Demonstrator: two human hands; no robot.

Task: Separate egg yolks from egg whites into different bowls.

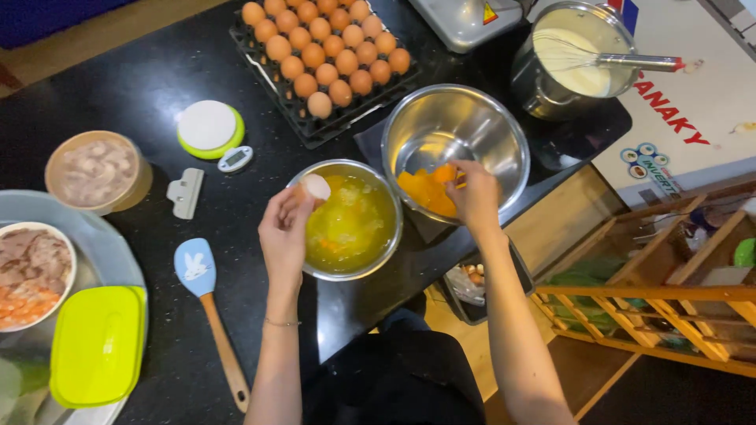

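My left hand (285, 228) holds half an eggshell (316, 186) over the rim of a small steel bowl (391, 236) filled with egg whites. My right hand (475, 193) reaches into a larger steel bowl (472, 110) that holds several egg yolks (425, 191); its fingers pinch something yolk-coloured, and I cannot tell if a shell half is in them. A black tray of brown eggs (323, 55) lies behind both bowls on the black counter (142, 86).
A pot of cream with a whisk (579, 59) stands back right. A green-rimmed kitchen scale (209, 128), a blue spatula (206, 303), a lidded tub (94, 171), a green container (96, 343) and a bowl of meat (31, 271) sit left. Wooden shelving (654, 307) stands right of the counter edge.
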